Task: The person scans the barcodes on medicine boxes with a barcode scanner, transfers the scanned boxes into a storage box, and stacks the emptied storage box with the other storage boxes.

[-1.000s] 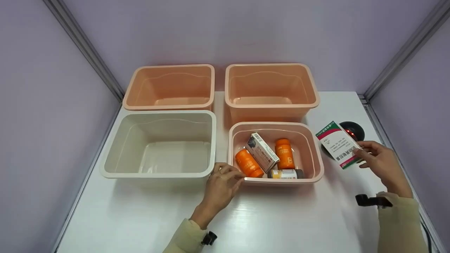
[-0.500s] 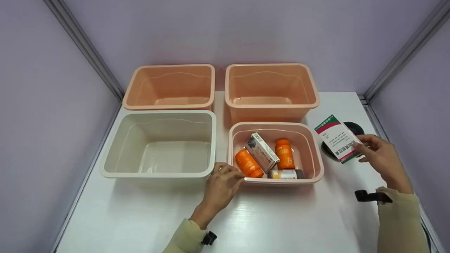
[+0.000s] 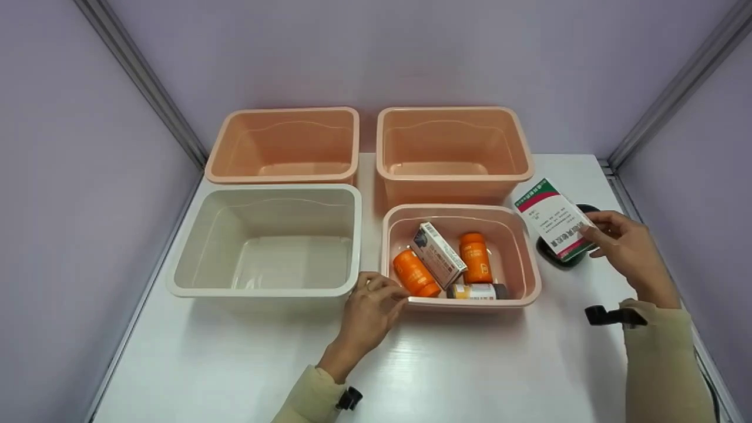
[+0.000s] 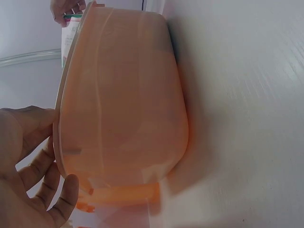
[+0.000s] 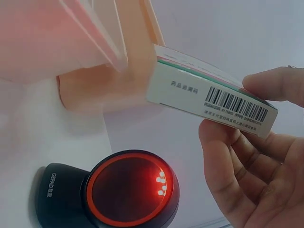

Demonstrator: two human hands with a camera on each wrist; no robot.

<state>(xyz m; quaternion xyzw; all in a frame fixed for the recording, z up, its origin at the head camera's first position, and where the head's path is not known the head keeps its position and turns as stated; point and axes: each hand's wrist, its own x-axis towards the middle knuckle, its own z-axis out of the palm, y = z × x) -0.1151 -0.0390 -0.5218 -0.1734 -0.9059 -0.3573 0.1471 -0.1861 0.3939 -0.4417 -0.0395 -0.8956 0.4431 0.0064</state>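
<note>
My right hand (image 3: 628,249) pinches a white, green and red medicine box (image 3: 552,217) between thumb and fingers, close over a black barcode scanner (image 3: 555,258). In the right wrist view a barcode shows along the side of the box, and the scanner's round window (image 5: 130,187) glows red. My left hand (image 3: 370,308) grips the front left corner of a pink bin's rim (image 3: 464,303), thumb and fingers at the edge. Inside this bin lie two orange bottles (image 3: 476,258), a white medicine box (image 3: 439,255) and a dark-capped bottle (image 3: 476,291) with a yellow and white label.
Left of the pink bin stands a larger grey-white bin (image 3: 264,292), its rim near my left hand. Two orange-pink bins, one at back left (image 3: 282,179) and one at back right (image 3: 452,176), stand against the rear wall. Panels enclose the white table (image 3: 458,376).
My right hand has moved the medicine box up and to the left in the head view, towards the pink bin. My left hand and the bins stay in place.
</note>
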